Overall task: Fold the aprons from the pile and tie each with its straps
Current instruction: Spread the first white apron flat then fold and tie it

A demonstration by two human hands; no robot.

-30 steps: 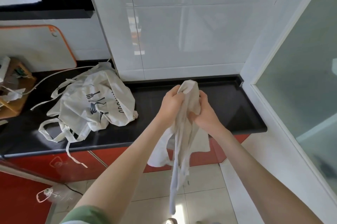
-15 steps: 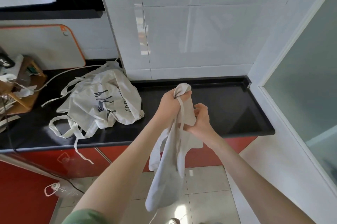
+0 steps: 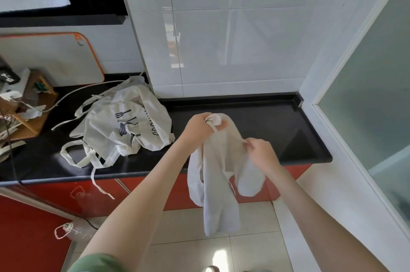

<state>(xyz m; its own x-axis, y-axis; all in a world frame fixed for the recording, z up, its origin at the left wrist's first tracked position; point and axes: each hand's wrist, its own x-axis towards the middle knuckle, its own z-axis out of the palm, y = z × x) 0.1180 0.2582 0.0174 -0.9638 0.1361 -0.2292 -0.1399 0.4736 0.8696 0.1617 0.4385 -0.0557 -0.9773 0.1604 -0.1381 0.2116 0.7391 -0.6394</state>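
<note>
A cream apron hangs in the air in front of the black counter, drooping toward the floor. My left hand grips its bunched top edge and a strap up high. My right hand pinches the cloth lower and to the right, pulling it apart from the left. A pile of cream aprons with black cutlery print lies crumpled on the counter to the left, straps trailing over the front edge.
A white cutting board with an orange rim leans against the wall at the left. A wooden rack with clutter stands at the far left. Red cabinet fronts sit below the counter; a glass door is on the right.
My hands have moved apart: the right hand slid down and rightward along the cloth, spreading the apron wider. The left hand still holds the top.
</note>
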